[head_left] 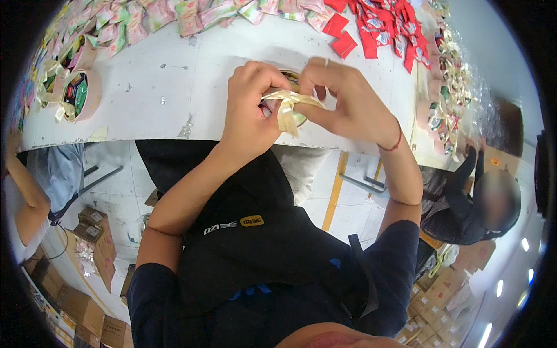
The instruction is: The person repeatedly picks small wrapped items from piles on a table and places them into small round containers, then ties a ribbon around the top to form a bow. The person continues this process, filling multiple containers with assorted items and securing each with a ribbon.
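Observation:
Both of my hands are at a small round gift box (290,75) on the white table, most of it hidden behind my fingers. A cream satin ribbon (286,119) runs across the box, with one end hanging toward me. My left hand (253,107) is closed round the box's left side and pinches the ribbon with its fingertips. From the right, my right hand (347,103) pinches the ribbon between thumb and fingers, the fingers curled above the box. Wrapped sweets appear to lie inside the box, only partly visible.
Pink-green packets (188,18) and red packets (377,36) are heaped along the table's far side. Ribboned pink boxes (91,100) stand at left; more boxes (425,116) line the right. People work at left (29,203) and right (464,200). Cardboard cartons (86,304) sit below.

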The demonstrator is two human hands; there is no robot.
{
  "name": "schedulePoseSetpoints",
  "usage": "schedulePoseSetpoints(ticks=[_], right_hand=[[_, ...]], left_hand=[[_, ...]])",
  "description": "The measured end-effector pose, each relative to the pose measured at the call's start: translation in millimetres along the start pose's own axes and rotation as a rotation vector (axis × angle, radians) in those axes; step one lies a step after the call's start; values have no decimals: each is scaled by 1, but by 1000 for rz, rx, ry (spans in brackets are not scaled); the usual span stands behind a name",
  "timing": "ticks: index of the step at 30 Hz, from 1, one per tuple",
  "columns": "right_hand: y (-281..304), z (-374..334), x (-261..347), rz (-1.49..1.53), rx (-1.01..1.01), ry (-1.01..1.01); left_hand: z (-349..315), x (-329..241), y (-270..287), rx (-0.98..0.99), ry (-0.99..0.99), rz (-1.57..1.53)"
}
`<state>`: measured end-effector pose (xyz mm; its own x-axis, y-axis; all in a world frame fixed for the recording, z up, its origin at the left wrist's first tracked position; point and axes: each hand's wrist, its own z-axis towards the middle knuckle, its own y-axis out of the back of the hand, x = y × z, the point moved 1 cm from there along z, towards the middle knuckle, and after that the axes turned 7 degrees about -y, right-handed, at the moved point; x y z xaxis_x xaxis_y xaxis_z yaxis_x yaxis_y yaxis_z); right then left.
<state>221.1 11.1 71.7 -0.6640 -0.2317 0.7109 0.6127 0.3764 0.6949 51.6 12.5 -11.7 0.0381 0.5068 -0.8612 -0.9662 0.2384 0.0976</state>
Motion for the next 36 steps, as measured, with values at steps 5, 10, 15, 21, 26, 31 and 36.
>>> schedulePoseSetpoints(ticks=[5,10,15,21,26,31,36], right_hand=[[2,-2,-5,219,154,-119],[23,18,-13,311,433,-218],[-5,-6,9,86,19,-107],[-21,-29,3,665,-39,-295],[-7,-25,-1,510,-18,-309],[9,-18,0,-98,23,-150],[-2,-19,2,74,-34,-207]], left_hand=[[0,0,-3,-13,-30,77],[2,0,-1,-13,-52,122],[1,-2,-1,-20,-28,184],[0,-5,0,19,-22,148],[-3,-1,0,22,-2,75],[1,-1,2,26,2,124],[7,-8,5,78,-99,340]])
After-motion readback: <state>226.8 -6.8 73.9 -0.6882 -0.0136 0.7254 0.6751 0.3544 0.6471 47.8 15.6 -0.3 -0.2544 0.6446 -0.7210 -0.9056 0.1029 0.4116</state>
